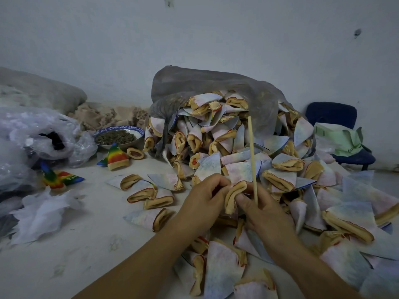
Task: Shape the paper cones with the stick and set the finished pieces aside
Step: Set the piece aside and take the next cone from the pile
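Over the littered pale surface (86,244), the left hand (203,195) and right hand (265,212) pinch one cone (235,195) between them, mouth toward the person, the right also gripping the stick (252,158) upright beside it.

The widest open stretch is the bare white surface (90,262) at lower left, hemmed on the far left by crumpled white sheets (43,212) and clear plastic bags (32,134). A narrower lane runs at centre left between loose cones (140,194) and two rainbow pieces (115,157). The heap of cones (226,139) under a grey bag (194,85) blocks the centre and right, with a bowl (118,137) just beside its left edge. A blue chair (332,117) closes the far right, perhaps touching the heap.
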A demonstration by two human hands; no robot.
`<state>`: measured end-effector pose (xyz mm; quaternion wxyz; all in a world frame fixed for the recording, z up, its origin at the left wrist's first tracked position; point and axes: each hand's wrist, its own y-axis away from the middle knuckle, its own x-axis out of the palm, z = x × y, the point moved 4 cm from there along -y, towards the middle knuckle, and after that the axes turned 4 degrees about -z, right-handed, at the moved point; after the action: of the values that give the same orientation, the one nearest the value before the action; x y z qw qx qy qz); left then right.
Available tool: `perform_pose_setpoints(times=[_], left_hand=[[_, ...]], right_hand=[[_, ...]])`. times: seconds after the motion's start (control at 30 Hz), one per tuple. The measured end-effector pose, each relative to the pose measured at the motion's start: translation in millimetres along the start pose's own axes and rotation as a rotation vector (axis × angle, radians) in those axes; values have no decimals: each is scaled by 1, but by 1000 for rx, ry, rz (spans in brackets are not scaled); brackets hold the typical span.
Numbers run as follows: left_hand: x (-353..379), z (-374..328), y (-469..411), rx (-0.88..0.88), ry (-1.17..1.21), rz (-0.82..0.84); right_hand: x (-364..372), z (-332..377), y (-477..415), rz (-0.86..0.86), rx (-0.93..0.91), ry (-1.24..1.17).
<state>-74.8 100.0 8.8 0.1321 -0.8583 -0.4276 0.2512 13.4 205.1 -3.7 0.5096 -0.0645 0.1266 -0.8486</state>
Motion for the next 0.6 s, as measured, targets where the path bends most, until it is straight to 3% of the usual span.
perform_pose_setpoints(times=[0.43, 0.6], left_hand=[[-8, 0, 0, 92, -164, -66], [-6, 3, -2, -178, 144, -96]], right_hand=[[-10, 5, -4, -148, -49, 212], [-10, 2, -5, -144, -62, 259]])
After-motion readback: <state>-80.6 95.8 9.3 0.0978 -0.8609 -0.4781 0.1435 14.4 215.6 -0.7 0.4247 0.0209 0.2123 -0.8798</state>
